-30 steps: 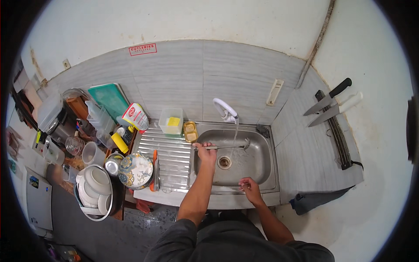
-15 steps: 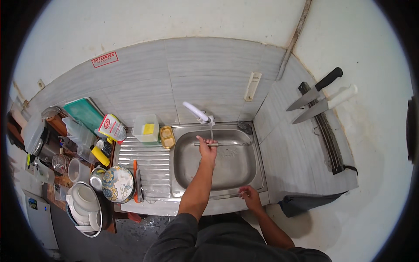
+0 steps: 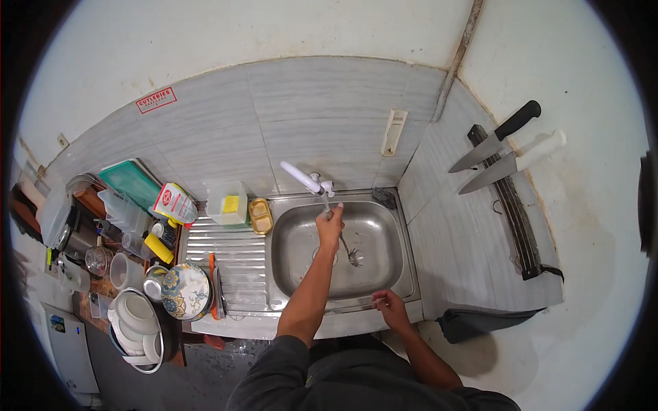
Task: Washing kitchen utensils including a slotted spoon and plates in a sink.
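Note:
Under the running tap [image 3: 327, 190], my left hand [image 3: 330, 226] is closed around the handle of a long metal utensil. The utensil's pronged-looking head [image 3: 354, 257] points down toward the bottom of the steel sink [image 3: 380, 291]; its exact kind is hard to make out. Water from the spout falls onto the hand and handle. My right hand [image 3: 391, 308] is over the sink's front rim, with its fingers loosely bent and apart and nothing visible in them.
Left of the basin, the ribbed drainboard [image 3: 236, 274] bears an orange-handled knife [image 3: 214, 288], patterned plates [image 3: 185, 291] and a tub with a yellow sponge [image 3: 231, 204]. A dark scouring pad [image 3: 384, 197] sits at the sink's back right corner. Two knives [image 3: 490, 154] hang on a wall rack.
My left hand has turned the utensil from lying crosswise to slanting down, its head swinging from the right toward the basin's middle. The right hand has barely moved.

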The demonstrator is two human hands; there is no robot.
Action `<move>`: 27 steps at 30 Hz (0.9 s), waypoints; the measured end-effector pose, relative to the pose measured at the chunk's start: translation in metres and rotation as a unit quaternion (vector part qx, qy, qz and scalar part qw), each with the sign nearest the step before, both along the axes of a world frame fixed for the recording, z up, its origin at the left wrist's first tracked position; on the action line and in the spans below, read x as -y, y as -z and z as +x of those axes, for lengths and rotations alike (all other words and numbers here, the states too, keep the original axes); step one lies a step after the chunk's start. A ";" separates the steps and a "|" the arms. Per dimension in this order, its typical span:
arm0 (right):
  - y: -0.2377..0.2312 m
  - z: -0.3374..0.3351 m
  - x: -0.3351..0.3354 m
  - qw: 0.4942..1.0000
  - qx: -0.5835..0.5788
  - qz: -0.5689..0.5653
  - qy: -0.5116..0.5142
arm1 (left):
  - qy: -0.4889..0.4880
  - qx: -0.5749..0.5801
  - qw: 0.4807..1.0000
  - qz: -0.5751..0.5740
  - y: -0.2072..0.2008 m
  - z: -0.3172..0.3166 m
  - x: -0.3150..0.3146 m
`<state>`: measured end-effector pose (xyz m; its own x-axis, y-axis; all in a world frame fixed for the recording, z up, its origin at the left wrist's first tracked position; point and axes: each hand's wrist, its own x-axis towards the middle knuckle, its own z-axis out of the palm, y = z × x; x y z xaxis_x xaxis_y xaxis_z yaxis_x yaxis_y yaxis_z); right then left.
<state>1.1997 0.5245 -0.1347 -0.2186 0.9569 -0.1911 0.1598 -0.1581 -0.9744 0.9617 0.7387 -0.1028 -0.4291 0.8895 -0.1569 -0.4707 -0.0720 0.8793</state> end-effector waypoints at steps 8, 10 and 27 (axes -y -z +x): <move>0.002 -0.015 -0.020 1.000 -0.007 0.007 -0.010 | 0.059 -0.025 0.998 -0.007 -0.008 -0.015 -0.001; 0.007 -0.021 -0.029 0.999 -0.012 0.026 -0.020 | 0.069 0.026 0.997 0.010 -0.007 -0.017 0.007; 0.091 -0.042 -0.114 0.851 -0.261 -0.330 0.313 | 0.185 0.160 0.948 0.202 0.002 -0.037 0.024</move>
